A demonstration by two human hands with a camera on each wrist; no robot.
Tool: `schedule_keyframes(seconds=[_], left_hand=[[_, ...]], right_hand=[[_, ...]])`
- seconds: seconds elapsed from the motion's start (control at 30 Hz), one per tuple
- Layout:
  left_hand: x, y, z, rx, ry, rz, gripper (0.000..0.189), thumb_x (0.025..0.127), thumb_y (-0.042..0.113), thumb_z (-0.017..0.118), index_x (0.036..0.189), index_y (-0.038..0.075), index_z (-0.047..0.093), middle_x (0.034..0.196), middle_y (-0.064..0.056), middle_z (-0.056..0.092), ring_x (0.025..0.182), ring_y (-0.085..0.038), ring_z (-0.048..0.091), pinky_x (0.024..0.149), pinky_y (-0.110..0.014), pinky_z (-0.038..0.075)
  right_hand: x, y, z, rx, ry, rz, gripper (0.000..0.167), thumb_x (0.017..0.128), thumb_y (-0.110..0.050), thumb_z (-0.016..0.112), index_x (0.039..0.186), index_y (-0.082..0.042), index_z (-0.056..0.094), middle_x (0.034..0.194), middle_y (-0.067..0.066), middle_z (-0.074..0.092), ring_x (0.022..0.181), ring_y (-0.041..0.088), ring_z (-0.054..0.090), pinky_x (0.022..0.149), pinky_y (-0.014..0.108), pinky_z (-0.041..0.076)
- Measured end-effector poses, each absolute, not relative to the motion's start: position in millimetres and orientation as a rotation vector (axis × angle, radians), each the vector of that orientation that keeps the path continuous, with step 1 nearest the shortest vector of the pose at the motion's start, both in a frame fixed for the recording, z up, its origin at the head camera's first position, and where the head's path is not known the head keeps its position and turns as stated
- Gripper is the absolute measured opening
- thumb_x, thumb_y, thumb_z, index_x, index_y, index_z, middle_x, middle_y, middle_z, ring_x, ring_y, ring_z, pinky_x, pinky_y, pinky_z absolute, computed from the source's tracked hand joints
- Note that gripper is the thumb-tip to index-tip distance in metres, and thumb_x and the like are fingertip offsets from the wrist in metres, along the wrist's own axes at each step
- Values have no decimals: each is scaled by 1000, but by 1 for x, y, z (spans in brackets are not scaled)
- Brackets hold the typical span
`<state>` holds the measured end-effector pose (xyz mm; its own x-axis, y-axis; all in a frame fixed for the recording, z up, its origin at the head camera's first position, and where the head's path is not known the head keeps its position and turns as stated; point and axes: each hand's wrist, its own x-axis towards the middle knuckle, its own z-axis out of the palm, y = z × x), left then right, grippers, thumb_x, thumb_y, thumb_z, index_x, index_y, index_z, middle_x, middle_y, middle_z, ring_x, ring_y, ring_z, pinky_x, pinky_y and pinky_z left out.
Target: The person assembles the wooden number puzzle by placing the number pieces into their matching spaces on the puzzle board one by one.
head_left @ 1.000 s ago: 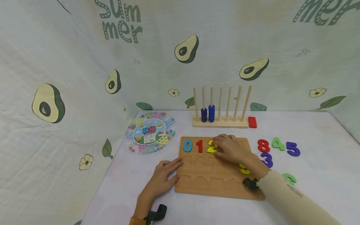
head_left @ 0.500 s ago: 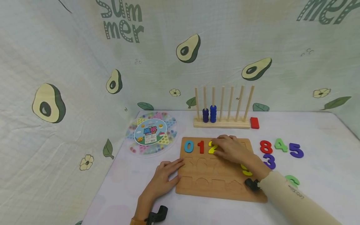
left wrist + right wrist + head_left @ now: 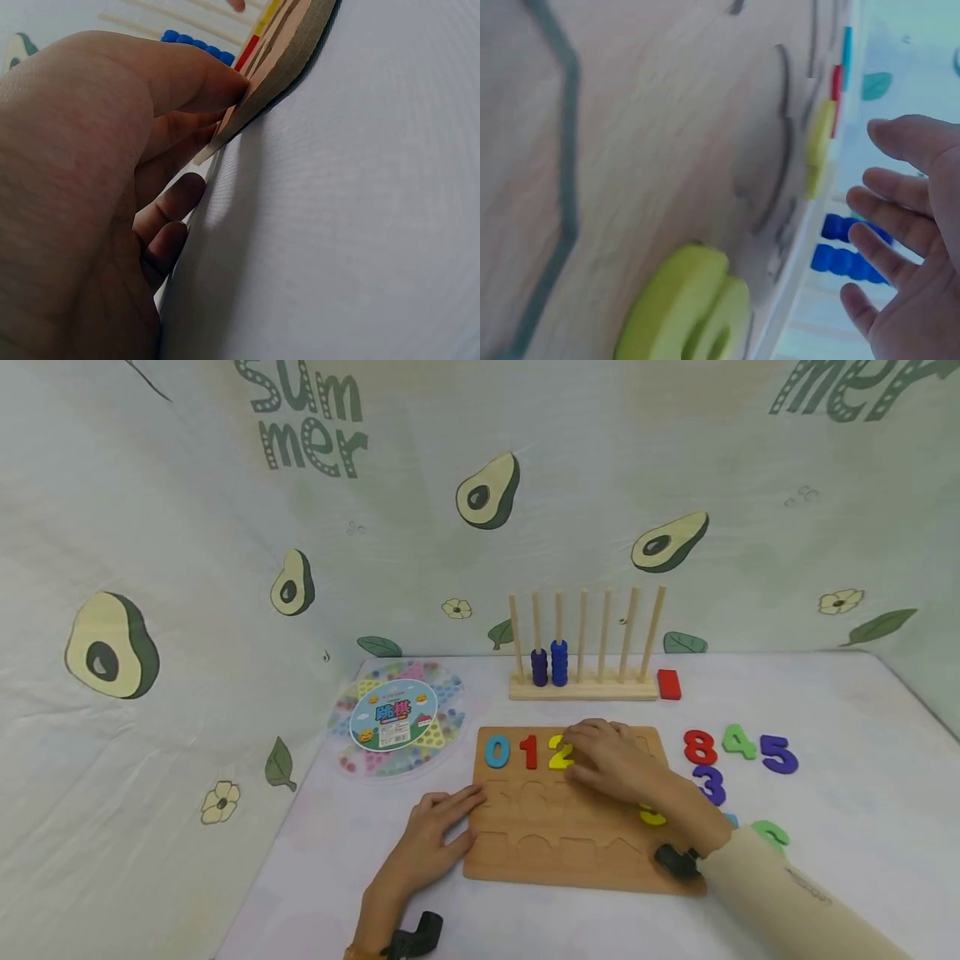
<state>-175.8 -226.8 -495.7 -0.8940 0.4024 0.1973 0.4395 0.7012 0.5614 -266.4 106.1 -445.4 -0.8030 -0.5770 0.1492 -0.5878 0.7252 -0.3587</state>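
Wood makes up the board point(image 3: 592, 878) before you, warm brown with faint grain, rounded corners and shallow recesses in rows. From the head view your right hand point(image 3: 611, 760) shows only its back, held over the upper row, fingertips overlapping the yellow 2 point(image 3: 558, 753). Your right wrist view turns that round: thumb and spread fingers point(image 3: 900, 217) appear from the palm side, released, holding nothing, with a gap between them and the 2. It also gives you the thickness of another yellow numeral point(image 3: 652, 815), chunky and smooth with softened edges; your forearm point(image 3: 686, 806) partly covers it from above.

Your left hand point(image 3: 431, 831) is unclenched, thumb and forefinger touching the board's left edge. Your left wrist view adds the board's greyish side face, the shadow beneath it and two loosely bent fingers near the white bench point(image 3: 337, 877).

The head view lays out the blue 0 point(image 3: 497, 751) and red 1 point(image 3: 528, 751) left of the 2, and, right of the board, a red 8 point(image 3: 700, 747), green 4 point(image 3: 739, 741), purple 5 point(image 3: 778, 753) and purple 3 point(image 3: 711, 783). Behind, you see a pale wooden rack point(image 3: 583, 692) of upright rods, two carrying ribbed bead stacks point(image 3: 559, 662), and a round, clear plastic case point(image 3: 393, 714) with an oval label.
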Motion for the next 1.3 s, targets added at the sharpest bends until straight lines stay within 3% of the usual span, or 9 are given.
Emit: schedule_keyframes(seconds=[0.17, 0.37, 0.63, 0.83, 1.3], left_hand=[[-175, -227, -496, -724, -2804, -952, 49, 95, 25, 67, 144, 24, 58, 152, 9, 47, 115, -15, 42, 92, -47, 34], [-175, -228, -495, -715, -2822, -963, 50, 97, 27, 66, 145, 25, 56, 153, 11, 46, 116, -15, 42, 93, -48, 34], [-175, -228, -494, -734, -2805, -956, 51, 95, 25, 68, 145, 24, 57, 152, 9, 47, 115, -17, 43, 93, -50, 34], [-174, -227, -493, -736, -2821, -959, 51, 95, 24, 67, 145, 24, 56, 153, 9, 46, 117, -17, 42, 95, -51, 33], [-172, -227, -493, -728, -2814, -953, 50, 95, 22, 67, 145, 23, 57, 152, 7, 47, 118, -19, 44, 92, -49, 34]], right_hand=[[-252, 120, -429, 942, -2834, 656, 36, 92, -25, 73, 124, -9, 70, 130, 9, 64, 130, 36, 45, 102, 61, 29], [-235, 149, -419, 871, -2833, 565, 34, 90, -25, 75, 121, -11, 72, 125, 7, 66, 127, 35, 47, 99, 59, 32], [-217, 192, -417, 727, -2842, 617, 42, 89, -22, 77, 125, -7, 65, 130, 14, 63, 128, 39, 45, 102, 62, 26], [-209, 219, -422, 670, -2826, 589, 43, 85, -16, 79, 124, -6, 65, 126, 16, 64, 126, 40, 46, 98, 63, 28], [-199, 251, -439, 512, -2951, 531, 54, 83, -26, 82, 127, -3, 65, 129, 25, 60, 129, 46, 38, 98, 66, 22]])
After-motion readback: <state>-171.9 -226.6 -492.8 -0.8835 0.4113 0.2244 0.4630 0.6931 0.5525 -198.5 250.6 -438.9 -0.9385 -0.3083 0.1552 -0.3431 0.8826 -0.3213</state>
